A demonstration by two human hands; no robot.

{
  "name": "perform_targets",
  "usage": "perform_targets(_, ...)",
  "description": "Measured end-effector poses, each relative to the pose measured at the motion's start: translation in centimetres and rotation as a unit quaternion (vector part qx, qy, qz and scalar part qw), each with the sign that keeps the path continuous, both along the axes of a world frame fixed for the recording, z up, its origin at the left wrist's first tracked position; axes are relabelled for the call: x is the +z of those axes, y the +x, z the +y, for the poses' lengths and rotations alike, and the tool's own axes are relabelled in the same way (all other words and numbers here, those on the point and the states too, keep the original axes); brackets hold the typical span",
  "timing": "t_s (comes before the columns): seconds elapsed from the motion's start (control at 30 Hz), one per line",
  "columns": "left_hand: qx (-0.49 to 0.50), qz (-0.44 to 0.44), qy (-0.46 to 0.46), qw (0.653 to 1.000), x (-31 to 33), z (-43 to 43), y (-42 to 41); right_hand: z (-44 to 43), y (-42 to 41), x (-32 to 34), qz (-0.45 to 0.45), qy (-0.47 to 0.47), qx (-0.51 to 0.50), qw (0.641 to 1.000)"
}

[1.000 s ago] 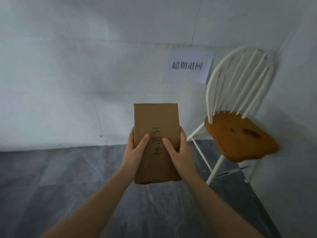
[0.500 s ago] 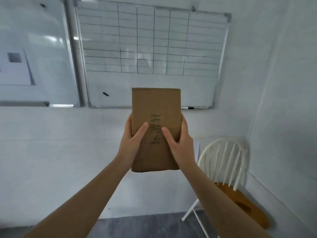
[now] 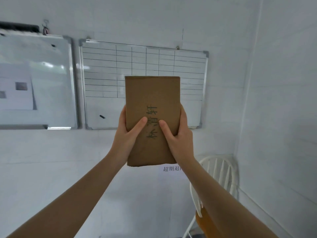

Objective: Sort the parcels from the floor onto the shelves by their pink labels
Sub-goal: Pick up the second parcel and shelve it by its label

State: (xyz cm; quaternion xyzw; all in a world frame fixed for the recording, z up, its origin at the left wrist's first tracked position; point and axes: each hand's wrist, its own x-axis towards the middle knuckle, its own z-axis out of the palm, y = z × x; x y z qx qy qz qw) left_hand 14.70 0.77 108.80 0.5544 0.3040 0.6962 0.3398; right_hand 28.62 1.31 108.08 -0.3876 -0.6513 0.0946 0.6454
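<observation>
Parcel [image 3: 152, 121], a flat brown cardboard box with dark handwritten characters, is upright in front of the gridded whiteboard [image 3: 144, 66], gripped low by my left hand [image 3: 127, 140] and right hand [image 3: 178, 140], thumbs on the front and fingers curled behind. No pink label shows; I judge it best to rotate the box, keeping even pressure on the smooth, rigid faces.
</observation>
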Motion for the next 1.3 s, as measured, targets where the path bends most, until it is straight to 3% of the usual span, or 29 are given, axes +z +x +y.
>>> perform_targets(0.63,0.042,0.051,0.031,0.997,2.2,-1.8,0.7,-1.8,0.9,2.3,-0.009,0.029,0.008,0.999)
perform_targets(0.83,0.021,0.049,0.001,0.999,2.1,-1.7,-0.6,-0.2,2.0,2.5,0.089,0.011,0.105,0.99)
perform_targets(1.07,0.009,0.049,0.003,0.999,1.4,-2.4,-0.6,0.5,2.4,2.2,0.18,-0.149,0.182,0.955)
perform_targets(1.17,0.077,0.063,0.035,0.994,1.0,-2.3,-0.2,0.2,2.2,2.0,0.198,-0.154,0.193,0.949)
perform_targets(1.3,0.226,0.138,0.124,0.956,0.2,-1.5,0.9,-0.3,1.6,1.8,0.251,-0.11,0.135,0.952)
